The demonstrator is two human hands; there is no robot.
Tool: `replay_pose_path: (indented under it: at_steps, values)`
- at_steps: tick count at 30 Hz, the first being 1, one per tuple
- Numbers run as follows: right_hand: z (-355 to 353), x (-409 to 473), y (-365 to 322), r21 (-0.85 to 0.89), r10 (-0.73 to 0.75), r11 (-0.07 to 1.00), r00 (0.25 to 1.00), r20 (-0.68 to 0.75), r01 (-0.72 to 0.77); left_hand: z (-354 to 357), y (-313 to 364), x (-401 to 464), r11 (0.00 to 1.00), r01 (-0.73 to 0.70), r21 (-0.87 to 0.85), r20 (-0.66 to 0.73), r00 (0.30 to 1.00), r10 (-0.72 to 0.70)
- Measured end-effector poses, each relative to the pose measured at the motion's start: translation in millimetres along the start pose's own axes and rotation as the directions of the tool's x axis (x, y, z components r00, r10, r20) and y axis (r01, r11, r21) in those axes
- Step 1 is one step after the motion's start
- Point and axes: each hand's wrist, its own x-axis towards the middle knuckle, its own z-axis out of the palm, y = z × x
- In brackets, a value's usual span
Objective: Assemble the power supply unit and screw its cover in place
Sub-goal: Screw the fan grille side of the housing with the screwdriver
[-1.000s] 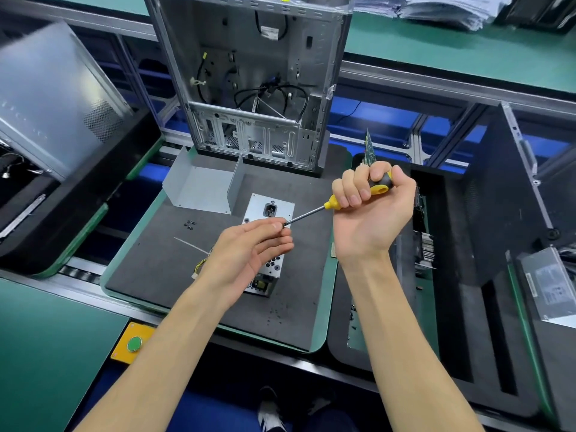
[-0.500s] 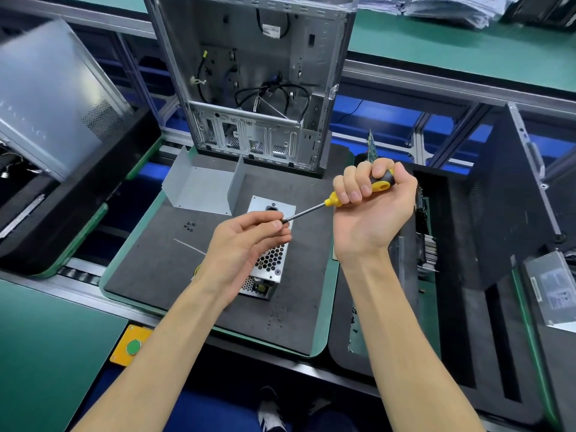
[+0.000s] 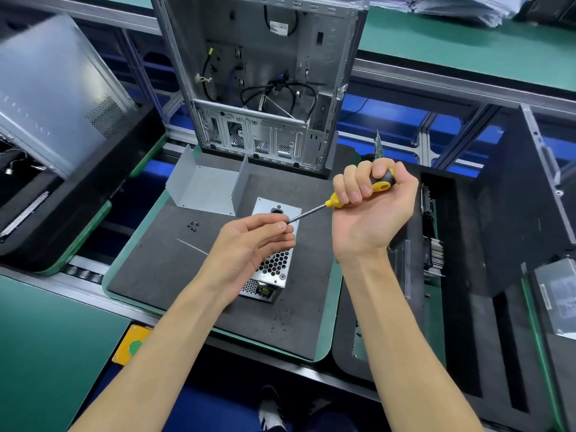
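A silver power supply unit [image 3: 276,263] with a honeycomb vent lies on the grey foam mat [image 3: 162,266]. Its bent metal cover [image 3: 205,188] sits apart at the mat's far left. My right hand [image 3: 371,213] grips the yellow and black screwdriver [image 3: 378,185] above the unit. My left hand [image 3: 249,244] pinches the tip of the screwdriver shaft [image 3: 307,213] between thumb and forefinger; whether a screw is there is hidden. A few small black screws [image 3: 192,226] lie on the mat to the left.
An open computer case [image 3: 268,76] stands upright behind the mat. A black tray with a metal side panel [image 3: 56,98] is on the left. Black foam trays with parts [image 3: 467,275] lie to the right. A yellow box with a green button [image 3: 134,346] sits at the front edge.
Both hands have stayed together at the screwdriver tip, shifting only slightly. More of the unit's honeycomb vent shows below my left hand.
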Motion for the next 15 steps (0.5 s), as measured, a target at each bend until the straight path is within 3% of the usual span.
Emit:
replay_pose_path:
  at_steps: [3, 5, 8, 10, 12, 15]
  values:
    - [0.8, 1.6, 0.6, -0.017, 0.002, 1.0, 1.0, -0.003, -0.002, 0.0, 1.7, 0.5, 0.994, -0.055, 0.098, 0.027, 0.998, 0.053]
    - [0.7, 4.0, -1.5, -0.046, -0.002, 0.999, 1.0, 0.003, 0.002, -2.1, 4.1, 2.0, 0.955, -0.117, 0.271, -0.001, 0.993, 0.122]
    - [1.1, 7.7, -3.5, -0.159, -0.016, 0.987, 0.998, 0.064, 0.026, -15.7, 4.1, 6.6, 0.722, -0.182, 0.667, -0.146, 0.919, 0.367]
    - [1.3, 7.7, -1.5, -0.263, -0.016, 0.964, 0.993, 0.114, 0.046, -25.0, 0.3, 7.3, 0.541, -0.142, 0.829, -0.14, 0.884, 0.447]
    - [-0.9, 6.4, 3.7, -0.363, -0.015, 0.929, 0.988, 0.154, 0.071, -29.8, -6.5, 6.7, 0.462, -0.101, 0.881, -0.1, 0.915, 0.392]
    - [-6.4, 4.3, 13.0, -0.476, -0.015, 0.872, 0.98, 0.199, 0.11, -31.6, -18.4, 5.6, 0.422, -0.067, 0.904, -0.066, 0.954, 0.293]
